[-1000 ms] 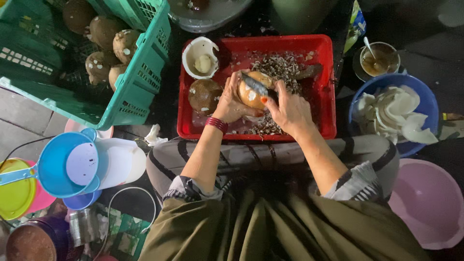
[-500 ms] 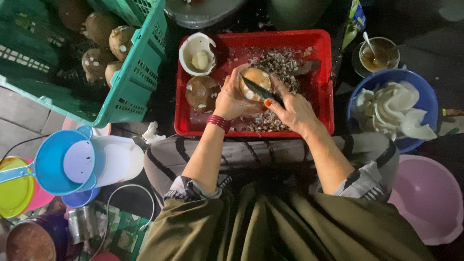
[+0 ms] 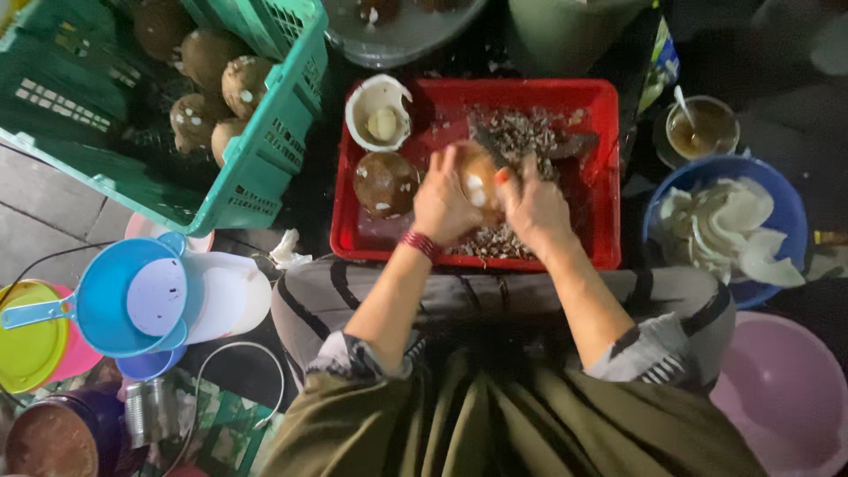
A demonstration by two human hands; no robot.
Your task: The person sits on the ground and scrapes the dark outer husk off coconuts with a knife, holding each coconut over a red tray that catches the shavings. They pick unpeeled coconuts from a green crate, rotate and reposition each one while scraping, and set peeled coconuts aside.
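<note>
My left hand (image 3: 442,205) cups a brown coconut (image 3: 478,173) over the red tray (image 3: 601,177). My right hand (image 3: 535,208) grips a dark knife (image 3: 488,147) with its blade laid against the top of that coconut. A red band circles my left wrist. Beside my left hand in the tray lie a whole brown coconut (image 3: 385,183) and an opened white half shell (image 3: 379,114). Brown shavings (image 3: 521,134) cover the tray's middle.
A green crate (image 3: 265,132) of coconuts stands at the upper left. At right sit a blue bowl (image 3: 777,199) of white coconut pieces, a small cup (image 3: 702,128) with a spoon and a pink basin (image 3: 782,397). Blue, white and yellow plastic vessels (image 3: 150,296) stand at left.
The coconut has turned in my left hand, and my right hand with the knife has shifted closer over it. The view has tilted slightly.
</note>
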